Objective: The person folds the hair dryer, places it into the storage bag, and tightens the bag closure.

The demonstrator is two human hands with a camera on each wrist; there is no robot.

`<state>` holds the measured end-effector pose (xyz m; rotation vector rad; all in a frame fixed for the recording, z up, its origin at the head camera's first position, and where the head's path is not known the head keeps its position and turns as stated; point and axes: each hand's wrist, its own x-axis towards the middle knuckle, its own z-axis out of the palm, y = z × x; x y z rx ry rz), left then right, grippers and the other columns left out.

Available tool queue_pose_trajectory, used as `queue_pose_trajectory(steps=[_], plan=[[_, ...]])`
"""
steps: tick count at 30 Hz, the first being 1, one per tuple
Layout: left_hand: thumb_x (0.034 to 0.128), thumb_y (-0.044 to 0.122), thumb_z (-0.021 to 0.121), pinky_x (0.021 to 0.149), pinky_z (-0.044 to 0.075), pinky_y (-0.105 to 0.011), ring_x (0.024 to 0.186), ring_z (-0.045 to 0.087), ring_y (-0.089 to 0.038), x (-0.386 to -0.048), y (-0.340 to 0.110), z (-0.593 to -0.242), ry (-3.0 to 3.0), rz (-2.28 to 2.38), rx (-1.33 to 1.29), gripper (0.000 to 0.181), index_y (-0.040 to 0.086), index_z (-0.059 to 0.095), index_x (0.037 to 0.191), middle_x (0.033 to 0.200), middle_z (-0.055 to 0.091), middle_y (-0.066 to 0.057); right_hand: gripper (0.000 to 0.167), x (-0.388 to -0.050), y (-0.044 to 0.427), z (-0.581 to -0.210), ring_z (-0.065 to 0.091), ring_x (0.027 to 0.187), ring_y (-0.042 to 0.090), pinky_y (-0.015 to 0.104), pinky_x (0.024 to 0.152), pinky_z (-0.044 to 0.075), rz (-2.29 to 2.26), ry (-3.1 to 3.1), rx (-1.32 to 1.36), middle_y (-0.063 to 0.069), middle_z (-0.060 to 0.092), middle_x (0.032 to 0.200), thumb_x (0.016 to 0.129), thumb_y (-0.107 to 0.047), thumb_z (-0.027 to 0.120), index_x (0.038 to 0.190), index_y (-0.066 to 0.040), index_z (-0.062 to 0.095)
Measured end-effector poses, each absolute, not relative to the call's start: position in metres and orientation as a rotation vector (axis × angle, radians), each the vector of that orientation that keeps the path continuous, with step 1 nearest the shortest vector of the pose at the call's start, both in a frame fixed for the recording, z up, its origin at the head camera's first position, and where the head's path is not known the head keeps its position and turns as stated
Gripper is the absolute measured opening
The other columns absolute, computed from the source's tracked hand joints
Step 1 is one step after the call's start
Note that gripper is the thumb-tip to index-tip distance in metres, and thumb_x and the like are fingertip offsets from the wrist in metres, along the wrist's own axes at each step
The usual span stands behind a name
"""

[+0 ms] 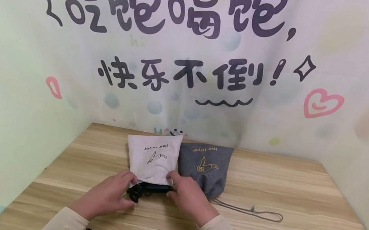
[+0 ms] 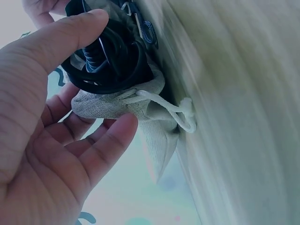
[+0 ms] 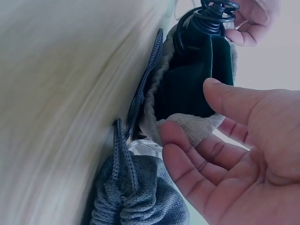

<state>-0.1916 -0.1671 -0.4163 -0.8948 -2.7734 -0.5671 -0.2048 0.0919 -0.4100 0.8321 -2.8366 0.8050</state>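
A light drawstring bag [image 1: 157, 142] printed "Hair Dryer" lies on the table, its mouth toward me. Inside that mouth sits a dark hair dryer [image 3: 187, 89] with a coiled black cord [image 2: 115, 70], both partly showing. My left hand [image 1: 106, 194] holds the bag's left side, thumb over the cord and fingers against the cloth. On the other side, my right hand [image 1: 190, 197] grips the bag's rim, its thumb against the dryer and its fingers on the fabric. A white drawstring [image 2: 164, 103] hangs from the mouth.
A dark grey drawstring bag [image 1: 204, 161], also printed "Hair Dryer", lies just right of the light one. Its grey cord loop [image 1: 269, 215] stretches right across the wooden table [image 1: 302, 188]. Behind is a printed cloth backdrop [image 1: 276, 124].
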Motion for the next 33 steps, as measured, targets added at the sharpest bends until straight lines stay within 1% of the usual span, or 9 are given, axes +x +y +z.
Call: queue_pose_trajectory(steps=[10,16,20,26,33], plan=[[0.0707,0.020,0.089,0.078,0.052,-0.037,0.084,0.056,-0.012,-0.1917,-0.1689,-0.4132,-2.727,-0.561,-0.901,0.044,0.008,0.058,0.100,0.097,0.055,0.003,0.030,-0.2038,0.0910,-0.4091,0.050,0.060,0.009,0.025,0.057,0.044,0.857,-2.800,0.789,-0.007,0.056,0.073,0.085,-0.013,0.077,0.107,-0.012,0.057],[0.0731,0.016,0.087,0.071,0.052,-0.034,0.077,0.056,-0.012,-0.1928,-0.1680,-0.4106,-2.675,-0.548,-0.875,0.041,0.011,0.056,0.098,0.093,0.054,0.004,0.025,-0.2040,0.0891,-0.4112,0.049,0.060,0.010,0.027,0.056,0.043,0.859,-2.736,0.715,-0.006,0.055,0.068,0.086,-0.012,0.077,0.098,-0.011,0.054],[0.0728,0.015,0.087,0.069,0.051,-0.034,0.075,0.055,-0.012,-0.1937,-0.1672,-0.4108,-2.659,-0.548,-0.862,0.041,0.012,0.054,0.096,0.090,0.053,0.005,0.025,-0.2044,0.0891,-0.4111,0.048,0.058,0.012,0.028,0.055,0.042,0.842,-2.747,0.677,-0.006,0.051,0.063,0.086,-0.013,0.077,0.096,-0.012,0.055],[0.0722,0.012,0.087,0.068,0.050,-0.034,0.075,0.052,-0.011,-0.1952,-0.1670,-0.4128,-2.659,-0.558,-0.880,0.041,0.012,0.052,0.092,0.085,0.050,0.006,0.025,-0.2063,0.0891,-0.4136,0.049,0.059,0.013,0.029,0.055,0.042,0.816,-2.762,0.672,-0.004,0.052,0.065,0.085,-0.016,0.077,0.094,-0.013,0.054],[0.0706,0.013,0.088,0.062,0.045,-0.032,0.069,0.046,-0.011,-0.1970,-0.1649,-0.4106,-2.651,-0.541,-0.881,0.043,0.015,0.048,0.087,0.077,0.047,0.007,0.028,-0.2071,0.0890,-0.4150,0.048,0.058,0.014,0.029,0.054,0.040,0.796,-2.754,0.662,-0.003,0.050,0.066,0.084,-0.015,0.078,0.089,-0.014,0.050]])
